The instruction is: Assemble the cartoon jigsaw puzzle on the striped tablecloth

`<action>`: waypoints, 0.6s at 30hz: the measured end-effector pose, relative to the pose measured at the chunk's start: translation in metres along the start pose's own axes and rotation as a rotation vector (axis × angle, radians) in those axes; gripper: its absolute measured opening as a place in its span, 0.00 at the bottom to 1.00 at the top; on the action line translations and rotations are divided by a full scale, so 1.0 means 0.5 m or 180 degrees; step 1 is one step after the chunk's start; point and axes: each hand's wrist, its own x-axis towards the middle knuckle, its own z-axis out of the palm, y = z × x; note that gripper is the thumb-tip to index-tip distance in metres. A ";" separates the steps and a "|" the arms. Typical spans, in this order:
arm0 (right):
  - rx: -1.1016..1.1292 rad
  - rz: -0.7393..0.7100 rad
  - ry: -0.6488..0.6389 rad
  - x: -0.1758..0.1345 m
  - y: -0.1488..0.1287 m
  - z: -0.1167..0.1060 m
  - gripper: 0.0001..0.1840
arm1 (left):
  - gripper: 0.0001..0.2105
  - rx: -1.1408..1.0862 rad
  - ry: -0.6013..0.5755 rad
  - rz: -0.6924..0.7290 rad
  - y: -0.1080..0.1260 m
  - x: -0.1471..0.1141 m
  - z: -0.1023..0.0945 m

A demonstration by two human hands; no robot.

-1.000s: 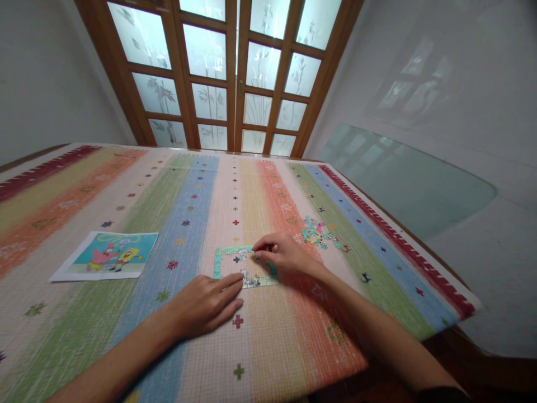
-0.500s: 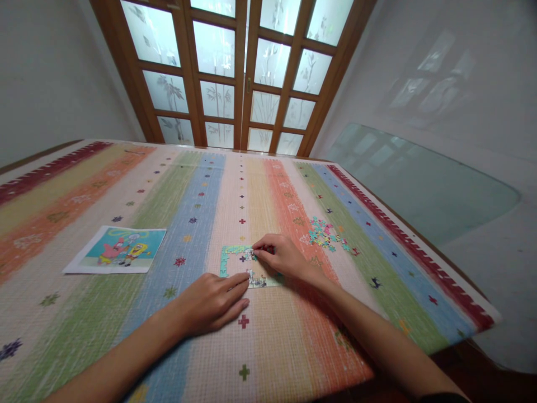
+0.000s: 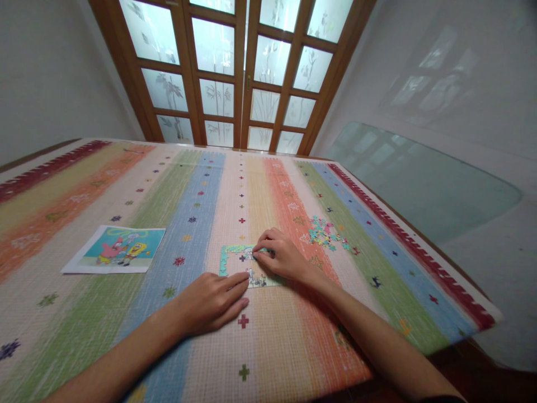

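Observation:
A partly joined jigsaw puzzle [image 3: 224, 261] lies on the striped cloth, its frame of pieces around bare cloth in the middle. My left hand [image 3: 216, 299] rests flat, fingers stretched out, with the fingertips on the puzzle's lower edge and hiding part of it. My right hand [image 3: 279, 254] is over the puzzle's upper right part, thumb and forefinger pinched on a small puzzle piece [image 3: 249, 253] near the top row. Its palm covers the right side of the puzzle. A pile of loose puzzle pieces [image 3: 322, 232] lies farther right.
A printed picture sheet [image 3: 130, 246] with cartoon figures lies to the left. The striped tablecloth [image 3: 260, 347] covers the table. Wood-framed glass doors [image 3: 243, 84] stand beyond the far edge, and a glass panel [image 3: 423, 173] is at the right wall.
My right hand's fingers have shifted slightly at the puzzle's top row, still pinched. My left hand has stayed in place.

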 end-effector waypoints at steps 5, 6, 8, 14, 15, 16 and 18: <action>0.0009 -0.0021 -0.0132 -0.008 0.004 -0.005 0.04 | 0.18 0.0006 -0.0020 -0.0002 0.002 -0.001 -0.001; 0.0010 -0.0019 -0.0143 -0.009 0.004 -0.006 0.04 | 0.18 0.0013 -0.0022 -0.0007 0.003 -0.001 -0.001; -0.0016 -0.0037 -0.0150 -0.010 0.005 -0.005 0.04 | 0.18 0.0000 -0.0019 -0.0020 0.003 0.000 -0.002; -0.0126 -0.0054 -0.0134 -0.011 0.005 -0.003 0.04 | 0.15 -0.0080 0.0004 -0.0036 0.004 0.002 -0.002; -0.0139 -0.0060 -0.0143 -0.011 0.004 -0.003 0.04 | 0.15 -0.0068 0.0007 -0.0031 0.004 0.003 -0.002; -0.0161 -0.0068 -0.0152 -0.011 0.003 -0.004 0.05 | 0.15 -0.0051 0.0004 -0.0027 0.004 0.003 -0.002; -0.0234 -0.0096 -0.0162 -0.011 0.001 -0.004 0.05 | 0.16 -0.0014 0.0001 -0.0018 0.003 0.003 -0.002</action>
